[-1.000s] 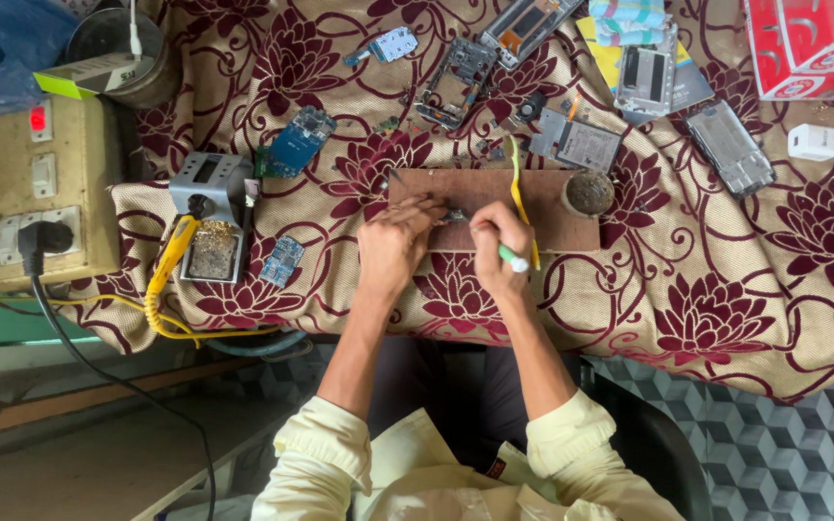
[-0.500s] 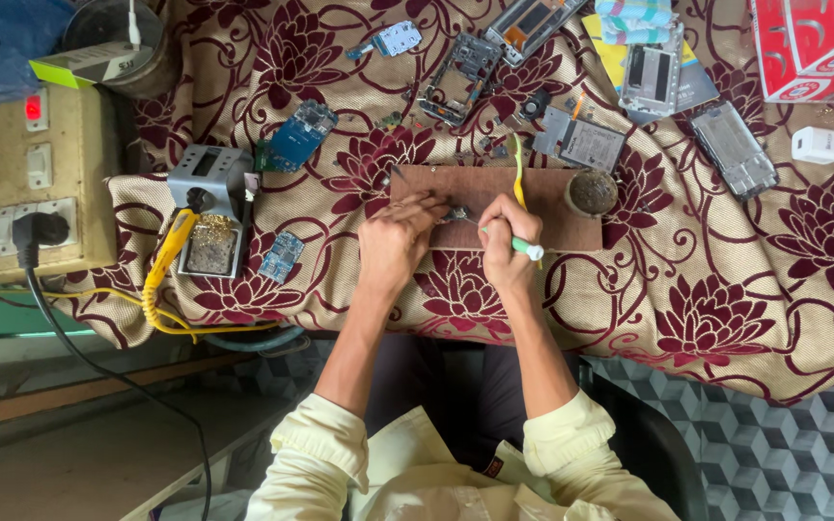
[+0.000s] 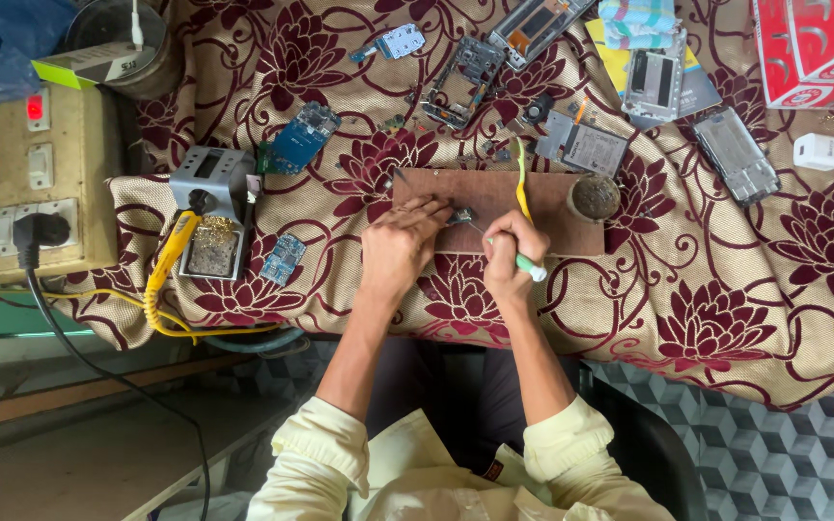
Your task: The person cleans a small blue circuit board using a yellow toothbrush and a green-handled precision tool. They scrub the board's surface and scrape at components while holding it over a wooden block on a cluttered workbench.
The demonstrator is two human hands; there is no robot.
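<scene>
My left hand (image 3: 400, 243) pinches a small dark electronic part (image 3: 460, 216) against the brown wooden board (image 3: 552, 198) on the flowered cloth. My right hand (image 3: 509, 253) is closed around a slim tool with a green and white handle (image 3: 525, 265); its thin tip points at the small part. A yellow tweezer-like strip (image 3: 521, 183) lies on the board just above my right hand. A small round tin (image 3: 594, 196) sits at the board's right end.
A soldering station (image 3: 209, 207) with a yellow iron (image 3: 168, 253) stands at the left, beside a switchboard with a black plug (image 3: 36, 232). Blue circuit boards (image 3: 303, 135), phone frames (image 3: 463, 79) and phone bodies (image 3: 736, 154) lie above. A red box (image 3: 818, 48) is top right.
My right hand has turned slightly, bringing the tool's handle lower and its tip closer to the small part. The left hand stays pressed on the board.
</scene>
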